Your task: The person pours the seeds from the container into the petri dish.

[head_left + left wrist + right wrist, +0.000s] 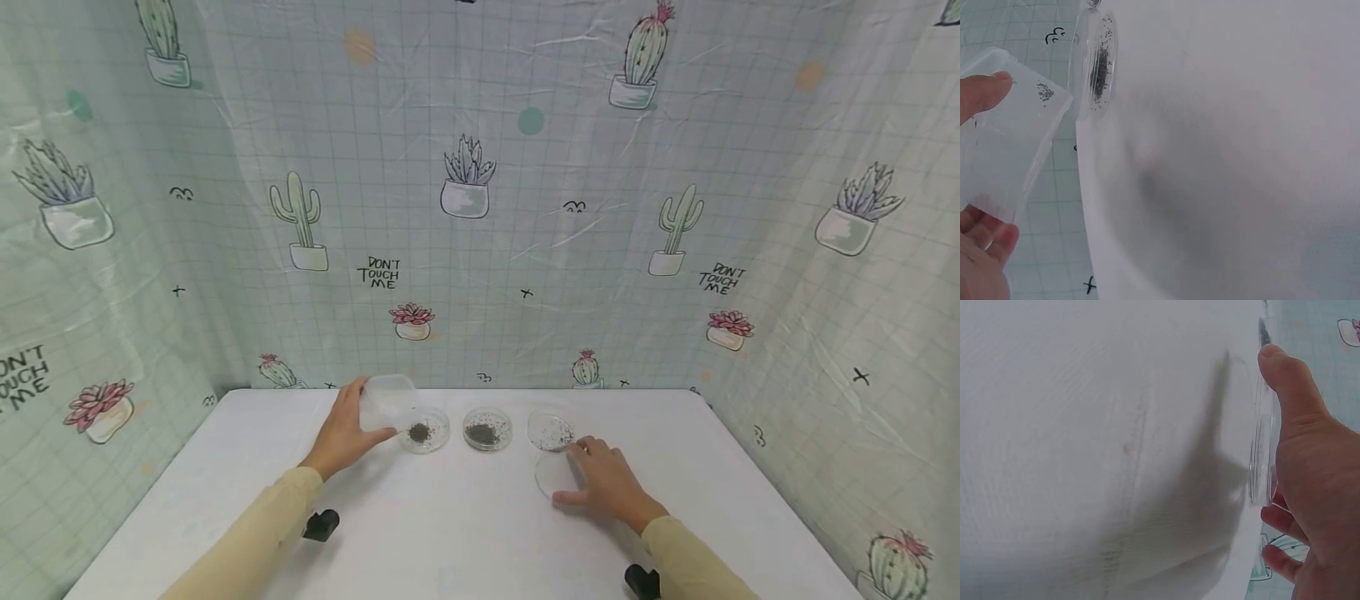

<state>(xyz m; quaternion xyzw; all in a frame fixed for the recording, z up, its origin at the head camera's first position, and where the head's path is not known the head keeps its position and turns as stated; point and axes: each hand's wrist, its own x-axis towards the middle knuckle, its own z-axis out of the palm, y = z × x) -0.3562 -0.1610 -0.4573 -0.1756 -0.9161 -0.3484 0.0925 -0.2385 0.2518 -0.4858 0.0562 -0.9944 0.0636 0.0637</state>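
Observation:
My left hand (348, 433) grips a translucent plastic box (388, 402), tilted beside and over the rim of the left petri dish (435, 439). Dark grains (1045, 92) cling inside the box near one corner. A small dark heap lies in the left dish, and a broader one in the middle petri dish (487, 432). Scattered grains show in the right petri dish (547, 431). In front of that dish, my right hand (607, 483) holds a clear petri dish lid (551, 477) by its edge, thumb on the near side; the lid appears edge-on (1261, 462) in the right wrist view.
The dishes stand in a row toward the back of the white table (450, 533). A cactus-printed sheet (480, 250) hangs behind and along both sides. Black objects (322, 525) show beneath both forearms.

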